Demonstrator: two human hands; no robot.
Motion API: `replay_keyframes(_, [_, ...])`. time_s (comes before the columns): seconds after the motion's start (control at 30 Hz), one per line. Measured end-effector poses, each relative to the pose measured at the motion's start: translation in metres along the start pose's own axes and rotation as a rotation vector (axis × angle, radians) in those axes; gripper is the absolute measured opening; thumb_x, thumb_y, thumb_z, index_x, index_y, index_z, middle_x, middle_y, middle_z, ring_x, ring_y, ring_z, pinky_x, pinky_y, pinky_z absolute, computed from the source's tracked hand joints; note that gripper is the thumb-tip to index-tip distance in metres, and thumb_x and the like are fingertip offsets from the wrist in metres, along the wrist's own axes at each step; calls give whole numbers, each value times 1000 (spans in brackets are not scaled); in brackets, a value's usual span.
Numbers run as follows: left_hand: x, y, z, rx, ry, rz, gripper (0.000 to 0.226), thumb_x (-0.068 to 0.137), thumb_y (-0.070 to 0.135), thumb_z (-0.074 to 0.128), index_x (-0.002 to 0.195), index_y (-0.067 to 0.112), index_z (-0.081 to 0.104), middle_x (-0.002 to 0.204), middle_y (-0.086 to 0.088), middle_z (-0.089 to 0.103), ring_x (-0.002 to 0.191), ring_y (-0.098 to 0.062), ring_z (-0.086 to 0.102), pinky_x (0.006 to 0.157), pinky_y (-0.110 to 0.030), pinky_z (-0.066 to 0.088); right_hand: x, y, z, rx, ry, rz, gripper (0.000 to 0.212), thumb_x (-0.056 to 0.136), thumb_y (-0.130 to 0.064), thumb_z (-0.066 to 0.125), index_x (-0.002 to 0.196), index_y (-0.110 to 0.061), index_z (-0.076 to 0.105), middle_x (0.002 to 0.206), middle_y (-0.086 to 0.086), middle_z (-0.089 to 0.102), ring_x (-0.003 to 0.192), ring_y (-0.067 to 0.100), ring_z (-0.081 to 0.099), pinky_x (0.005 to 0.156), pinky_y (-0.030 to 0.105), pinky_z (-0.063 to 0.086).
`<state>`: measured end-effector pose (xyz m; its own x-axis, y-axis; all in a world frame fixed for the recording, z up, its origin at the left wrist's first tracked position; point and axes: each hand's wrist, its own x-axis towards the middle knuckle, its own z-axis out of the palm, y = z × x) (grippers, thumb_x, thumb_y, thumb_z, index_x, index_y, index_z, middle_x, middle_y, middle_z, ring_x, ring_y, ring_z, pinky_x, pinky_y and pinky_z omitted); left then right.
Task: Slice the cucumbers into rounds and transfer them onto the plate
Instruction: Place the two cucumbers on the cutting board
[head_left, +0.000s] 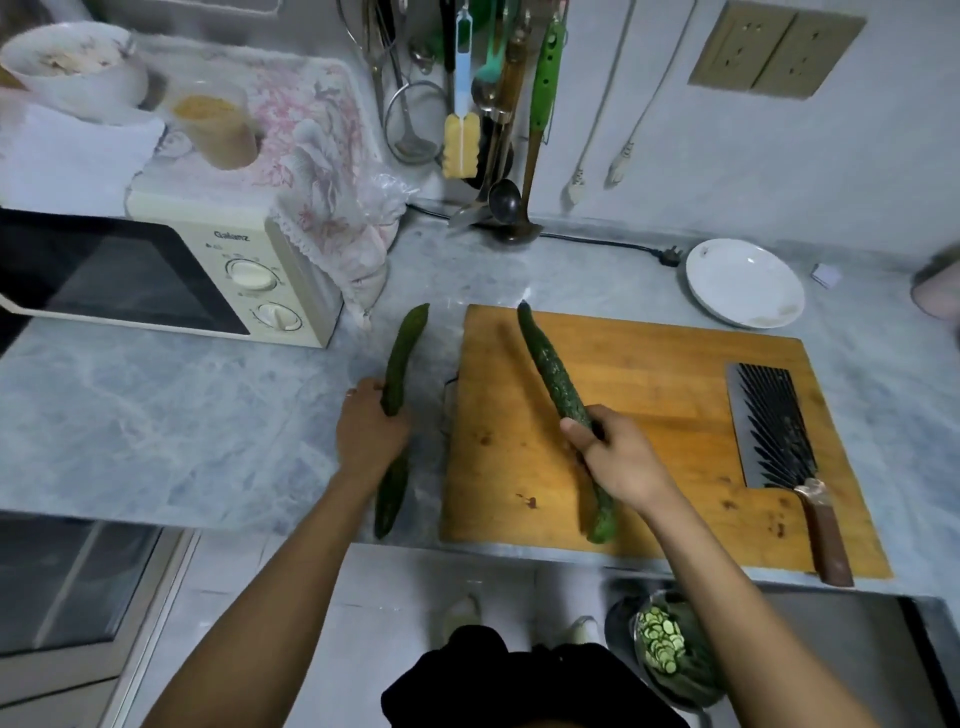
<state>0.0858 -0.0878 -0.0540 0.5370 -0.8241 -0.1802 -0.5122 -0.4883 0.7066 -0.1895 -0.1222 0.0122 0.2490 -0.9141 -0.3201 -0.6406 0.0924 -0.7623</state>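
Cucumbers are held one per hand; the right hand (621, 462) is wrapped round the cucumber on the board (550, 371), its long axis running away and leftward; the left hand (369, 431) grips the counter cucumber (402, 358); the cleaver (776, 426) lies nearer the right hand.

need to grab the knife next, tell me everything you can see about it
The knife is a broad cleaver with a dark rectangular blade that shows a ridged, fanned pattern, a pale metal collar and a brown handle that looks like wood. It lies flat on the right side of the wooden cutting board, blade pointing away from the person, with the handle end reaching the board's near edge. Neither hand touches it; the right hand grips a cucumber further left on the board.
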Motion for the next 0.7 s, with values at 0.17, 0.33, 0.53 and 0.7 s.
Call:
replay_keyframes(0.17, [-35,39,36,-227,-146,42,37,90,28,68,121,16,53,100,9,57,87,-8,56,69,-16,42,-4,24,-27,161,93,190,28,98,-33,59,76,-17,57,62,5,62,53,20,58,58,29,46])
replay_keyframes(0.33, [-38,65,88,-170,-95,110,36,88,32,69,117,19,51,103,3,57,92,-15,59,76,-30,53,6,44,-36,166,120,317,26,92,-37,68,75,-20,58,71,3,67,69,24,67,71,37,53])
replay_keyframes(0.53, [-32,80,103,90,-13,66,40,94,35,60,125,14,46,117,-10,54,102,-29,57,79,-40,49,31,42,-34,36,67,259,21,91,-35,69,89,-16,60,75,-2,62,65,10,58,55,25,46])
replay_keyframes(0.7, [-42,88,97,210,-20,85,40,93,32,58,127,13,48,123,-12,51,107,-31,55,77,-40,49,45,46,-29,-22,4,211,26,94,-35,66,81,-14,57,70,-3,57,71,18,57,45,20,35])
